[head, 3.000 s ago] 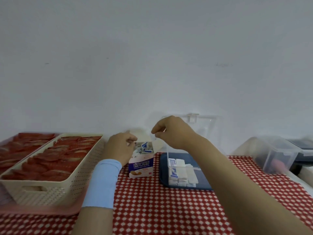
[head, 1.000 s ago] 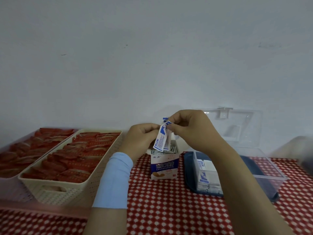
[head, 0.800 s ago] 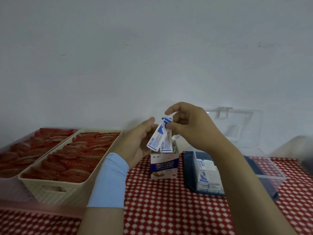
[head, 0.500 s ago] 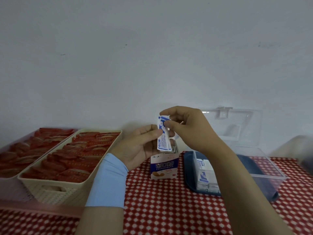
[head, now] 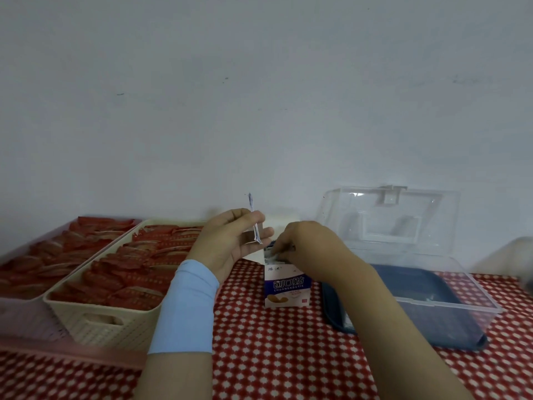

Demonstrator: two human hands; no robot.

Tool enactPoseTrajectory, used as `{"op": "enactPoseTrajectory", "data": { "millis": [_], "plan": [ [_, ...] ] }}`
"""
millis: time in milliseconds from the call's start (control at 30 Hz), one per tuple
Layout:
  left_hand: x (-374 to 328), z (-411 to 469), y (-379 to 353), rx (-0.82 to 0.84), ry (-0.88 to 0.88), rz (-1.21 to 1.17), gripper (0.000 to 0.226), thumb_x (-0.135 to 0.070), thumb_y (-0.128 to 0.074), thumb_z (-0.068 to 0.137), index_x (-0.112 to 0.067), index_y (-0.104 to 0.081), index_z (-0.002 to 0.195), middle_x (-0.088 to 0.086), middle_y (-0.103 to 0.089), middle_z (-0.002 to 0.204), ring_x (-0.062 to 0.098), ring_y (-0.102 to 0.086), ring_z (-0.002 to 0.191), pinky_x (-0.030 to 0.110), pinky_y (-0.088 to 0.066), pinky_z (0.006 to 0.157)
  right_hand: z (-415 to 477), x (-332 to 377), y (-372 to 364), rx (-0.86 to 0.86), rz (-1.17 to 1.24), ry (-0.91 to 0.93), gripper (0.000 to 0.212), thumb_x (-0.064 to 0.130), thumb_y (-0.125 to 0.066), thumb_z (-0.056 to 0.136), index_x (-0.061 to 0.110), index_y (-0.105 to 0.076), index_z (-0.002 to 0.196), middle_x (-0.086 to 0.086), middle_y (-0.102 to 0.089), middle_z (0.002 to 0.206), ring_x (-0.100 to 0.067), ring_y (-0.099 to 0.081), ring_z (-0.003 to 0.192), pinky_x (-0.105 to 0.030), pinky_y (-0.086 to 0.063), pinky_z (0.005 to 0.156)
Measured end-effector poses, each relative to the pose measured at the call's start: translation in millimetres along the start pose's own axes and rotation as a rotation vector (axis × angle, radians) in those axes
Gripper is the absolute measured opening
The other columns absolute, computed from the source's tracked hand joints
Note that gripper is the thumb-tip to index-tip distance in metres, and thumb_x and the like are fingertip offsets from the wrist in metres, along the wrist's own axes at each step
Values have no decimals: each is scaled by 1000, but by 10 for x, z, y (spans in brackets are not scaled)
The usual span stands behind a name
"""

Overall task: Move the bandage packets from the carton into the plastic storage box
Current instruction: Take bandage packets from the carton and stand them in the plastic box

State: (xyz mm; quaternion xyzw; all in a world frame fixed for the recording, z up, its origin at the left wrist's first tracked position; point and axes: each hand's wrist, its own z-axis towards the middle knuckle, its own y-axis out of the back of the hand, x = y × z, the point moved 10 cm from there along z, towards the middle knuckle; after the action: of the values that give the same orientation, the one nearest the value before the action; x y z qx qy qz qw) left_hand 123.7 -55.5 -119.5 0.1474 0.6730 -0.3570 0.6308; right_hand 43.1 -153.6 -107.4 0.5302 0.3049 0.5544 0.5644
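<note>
Red checked table [head: 288,356] carried the carton [head: 287,287]; left grip [head: 230,243] pinched light, bendy bandage packets [head: 255,229] across flat faces, probably safest; right grip [head: 305,249] dug inside, whether grasping I could not tell.

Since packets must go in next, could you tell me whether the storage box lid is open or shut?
Open: the clear lid stands raised behind the plastic storage box, its top uncovered.
</note>
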Motion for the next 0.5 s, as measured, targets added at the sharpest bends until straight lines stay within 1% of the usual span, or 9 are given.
{"op": "enactPoseTrajectory", "data": {
  "millis": [67, 133, 233, 300, 400, 500],
  "plan": [
    [-2, 8, -4, -15, -7, 25, 27, -11, -67, 90, 8, -63, 109, 18, -68, 99, 25, -74, 83, 36, -62, 74, -1, -25, 37, -30, 54, -10, 16, 25, -65, 93, 32, -78, 99, 13, -69, 98, -8, -61, 91, -27, -52, 83],
    [-18, 15, 20, -39, -22, 30, 20, -10, -67, 90, 5, -64, 104, 16, -69, 99, 25, -75, 83, 35, -62, 73, -16, -75, 87, -66, 152, -34, 14, 23, -65, 92, 31, -77, 93, 15, -68, 92, -6, -61, 86, -28, -54, 80],
    [-44, 22, 93, -89, -52, 54, 14, -10, -67, 91, 1, -64, 99, 14, -72, 99, 26, -75, 86, 36, -62, 76, -36, -134, 171, -120, 271, -60, 11, 26, -63, 94, 32, -72, 90, 17, -66, 86, -3, -61, 82, -27, -54, 77],
    [-65, 15, 117, -108, -71, 76, 12, -10, -67, 91, 0, -64, 97, 14, -73, 96, 26, -75, 88, 37, -62, 77, -52, -174, 266, -183, 347, -66, 13, 24, -62, 95, 32, -69, 87, 15, -67, 85, -3, -62, 81, -25, -54, 75],
    [-90, 8, 96, -106, -86, 127, 9, -10, -69, 91, -3, -63, 91, 16, -73, 93, 25, -75, 88, 36, -62, 78, -90, -303, 363, -255, 463, -108, 22, 20, -63, 95, 34, -65, 79, 13, -68, 80, -4, -63, 79, -21, -53, 72],
    [-81, 18, 34, -83, -91, 173, 9, -9, -71, 89, -4, -63, 90, 15, -73, 90, 24, -75, 86, 38, -62, 79, -110, -381, 344, -280, 484, -140, 24, 18, -64, 94, 36, -66, 79, 14, -68, 77, -4, -64, 76, -21, -54, 71]
  ]
}}
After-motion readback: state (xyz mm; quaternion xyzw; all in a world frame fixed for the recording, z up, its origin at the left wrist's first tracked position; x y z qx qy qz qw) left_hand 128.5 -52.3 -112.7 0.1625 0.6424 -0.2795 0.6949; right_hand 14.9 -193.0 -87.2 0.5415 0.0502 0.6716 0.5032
